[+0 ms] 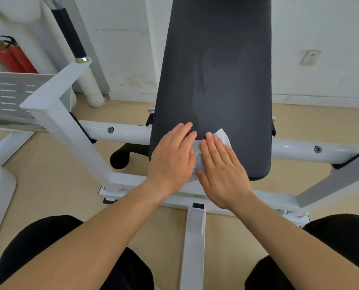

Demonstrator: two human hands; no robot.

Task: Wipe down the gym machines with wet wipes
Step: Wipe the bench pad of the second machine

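**Both hands flat on a wipe at the lower end of the machine's pad**

The person's two bare forearms reach forward to the black pad (216, 70) of a white-framed gym machine. The wet wipe (223, 136) lies crumpled on the lower part of the pad, near its left edge. The hands cover most of it. A white corner shows beyond the right fingertips, and another patch shows in the gap between the two hands.

The right hand (222, 176) lies flat on the wipe with its fingers straight and close together, pressing it against the pad. The left hand (172, 158) is just beside it, also flat with straight fingers. Its fingertips rest on the pad surface and its inner edge lies over the wipe. Neither hand curls around anything.

Higher up, darker streaks (201, 84) run down the middle of the pad.

The white frame (120, 132) crosses behind the pad from left to right. A handle with a black grip (68, 30) rises from it at upper left. Two red fire extinguishers (13, 57) stand against the wall at the far left, and a wall socket (310, 57) sits at the right. The person's knees, in black cloth, fill the bottom corners above a tan floor (48, 185).
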